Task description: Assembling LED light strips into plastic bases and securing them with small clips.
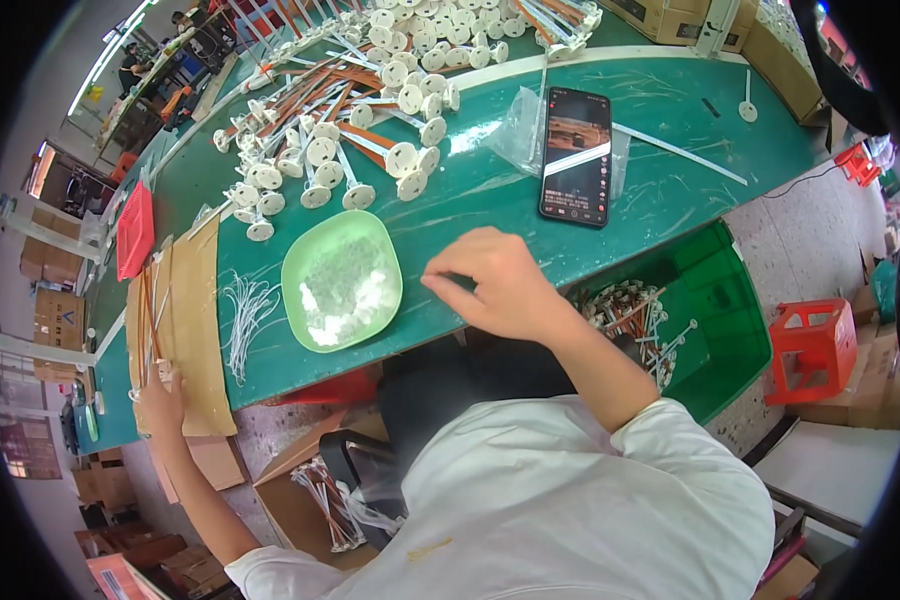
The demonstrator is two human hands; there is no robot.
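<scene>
Phone (560, 205) near the table's (670, 100) front edge shows small white text; left hand (162, 406) grips brown sticks (154, 315) by the front-left corner; right hand (495, 280) hovers, narrowly parted.

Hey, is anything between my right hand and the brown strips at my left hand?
Yes. Going left from your right hand, the light green bowl comes first, then the loose white strings, then the flat brown cardboard. The brown strips end at your left hand.
</scene>
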